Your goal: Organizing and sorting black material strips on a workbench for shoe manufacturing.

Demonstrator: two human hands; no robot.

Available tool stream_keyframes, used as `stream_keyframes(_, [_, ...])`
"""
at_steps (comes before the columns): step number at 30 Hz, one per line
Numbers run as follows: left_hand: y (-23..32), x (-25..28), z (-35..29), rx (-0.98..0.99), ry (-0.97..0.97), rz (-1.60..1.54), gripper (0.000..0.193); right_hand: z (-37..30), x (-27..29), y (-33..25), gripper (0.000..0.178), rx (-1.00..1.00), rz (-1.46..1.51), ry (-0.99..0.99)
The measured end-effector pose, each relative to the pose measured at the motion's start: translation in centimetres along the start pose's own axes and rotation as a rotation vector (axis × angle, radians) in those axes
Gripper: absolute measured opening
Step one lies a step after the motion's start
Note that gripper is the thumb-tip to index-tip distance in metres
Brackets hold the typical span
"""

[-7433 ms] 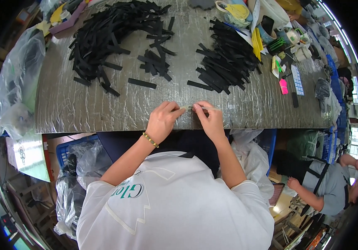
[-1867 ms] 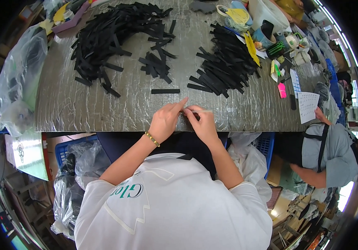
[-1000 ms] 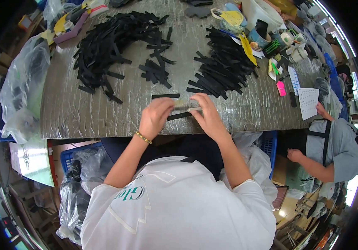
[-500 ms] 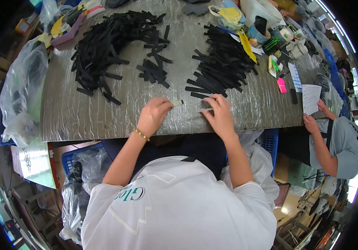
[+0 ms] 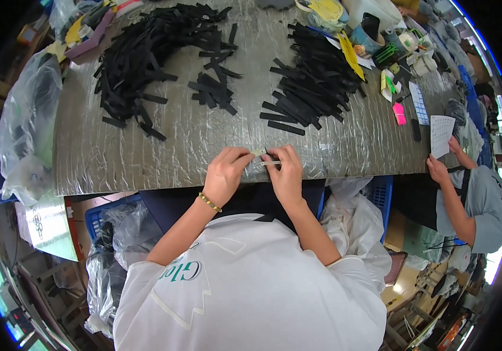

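Near the front edge of the table, both of my hands are close together. My left hand [image 5: 226, 171] pinches a small pale, flat piece [image 5: 257, 152] with a dark end. Facing it, my right hand [image 5: 286, 175] is closed with a thin pale stick [image 5: 270, 162] lying between its fingers. The right fingertips meet the dark end of the small piece; whether they grip it is hidden. Beyond the hands lie a large heap of black strips [image 5: 140, 61], a smaller cluster of black strips [image 5: 215, 90] and a right-hand pile of black strips [image 5: 315, 79].
The table [image 5: 204, 140] has a wrinkled, shiny covering. At its right stand a blue cup [image 5: 364, 42], a pink piece [image 5: 399, 114] and other small items. A co-worker [image 5: 467, 202] at the right holds a paper sheet [image 5: 441, 136]. A plastic bag [image 5: 28, 117] hangs at the left.
My right hand has moved left and toward me, bringing the stick beside the small piece. My left hand has shifted slightly right and nearer to me. The hands are now almost touching.
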State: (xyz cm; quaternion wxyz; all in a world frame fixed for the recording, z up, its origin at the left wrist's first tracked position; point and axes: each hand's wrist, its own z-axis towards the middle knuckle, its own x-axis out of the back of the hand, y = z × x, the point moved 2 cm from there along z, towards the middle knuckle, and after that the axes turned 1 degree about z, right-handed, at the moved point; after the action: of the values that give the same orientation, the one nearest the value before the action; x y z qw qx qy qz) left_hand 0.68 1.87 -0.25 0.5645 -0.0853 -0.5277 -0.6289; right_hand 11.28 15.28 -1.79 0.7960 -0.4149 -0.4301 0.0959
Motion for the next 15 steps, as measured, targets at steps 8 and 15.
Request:
stream_keyframes(8, [0.2,-0.2,0.3,-0.015,0.003,0.025,0.028,0.2,0.3,0.3,0.015,0.002,-0.009,-0.019])
stream_keyframes(15, [0.3,-0.3,0.3,-0.037,-0.033,0.068,0.033,2.6,3.0,0.2,0.019,0.148,0.182,0.125])
